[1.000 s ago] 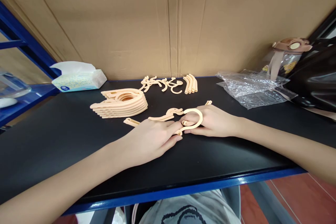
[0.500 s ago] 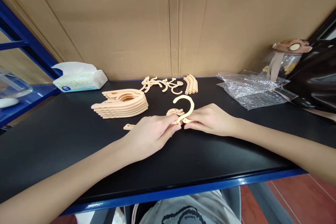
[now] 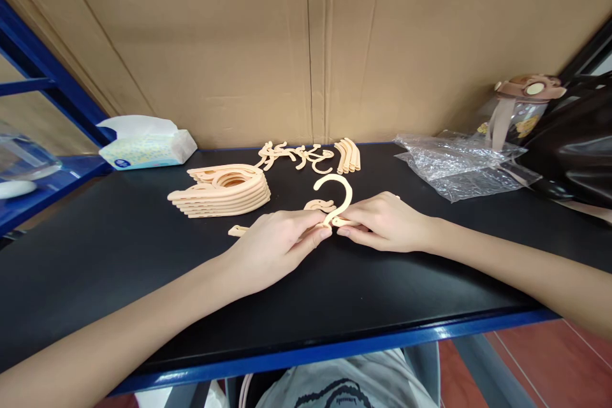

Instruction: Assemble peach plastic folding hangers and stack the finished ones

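My left hand [image 3: 275,248] and my right hand [image 3: 385,222] meet at the middle of the black table [image 3: 119,255]. Both are closed on a peach plastic hanger [image 3: 335,197] that lies flat between them. Its hook stands up and curls above my fingertips. The hanger's left end [image 3: 236,230] pokes out beyond my left hand. Most of its arms are hidden under my hands.
A stack of several finished peach hangers [image 3: 222,190] lies behind my left hand. Loose hooks [image 3: 291,154] and curved arm pieces [image 3: 348,154] lie by the cardboard wall. Also here are a tissue pack [image 3: 146,141], crumpled clear plastic [image 3: 454,162], a bottle [image 3: 519,108] and a black bag [image 3: 576,146].
The hook lay flat and pointed right a second ago; it has swung upright and now stands above my fingers. Both hands have stayed close together on the hanger.
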Demonstrator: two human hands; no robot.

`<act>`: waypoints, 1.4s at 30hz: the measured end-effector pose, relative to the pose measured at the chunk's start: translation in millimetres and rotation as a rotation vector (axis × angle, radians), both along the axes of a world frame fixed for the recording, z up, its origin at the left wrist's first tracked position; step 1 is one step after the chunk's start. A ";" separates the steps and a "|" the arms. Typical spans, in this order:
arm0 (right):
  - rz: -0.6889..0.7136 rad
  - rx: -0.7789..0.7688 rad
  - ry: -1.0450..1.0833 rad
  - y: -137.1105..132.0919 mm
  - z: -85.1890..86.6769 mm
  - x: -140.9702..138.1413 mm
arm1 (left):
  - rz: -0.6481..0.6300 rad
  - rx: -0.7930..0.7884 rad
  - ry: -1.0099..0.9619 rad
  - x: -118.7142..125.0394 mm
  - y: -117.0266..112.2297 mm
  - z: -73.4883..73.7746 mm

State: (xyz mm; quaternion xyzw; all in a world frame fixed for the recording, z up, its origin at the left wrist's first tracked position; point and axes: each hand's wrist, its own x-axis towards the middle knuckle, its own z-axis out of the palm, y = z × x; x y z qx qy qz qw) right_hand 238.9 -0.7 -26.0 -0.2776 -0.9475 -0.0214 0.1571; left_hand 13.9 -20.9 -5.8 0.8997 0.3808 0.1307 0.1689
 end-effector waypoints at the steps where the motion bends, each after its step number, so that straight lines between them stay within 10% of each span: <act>1: 0.009 -0.004 -0.002 0.0 0.0 -0.1 | -0.001 0.002 -0.013 -0.2 0.3 -0.2; 42: 0.007 0.003 -0.100 0.0 -0.1 1.3 | 0.001 -0.115 -0.056 0.7 2.8 -3.2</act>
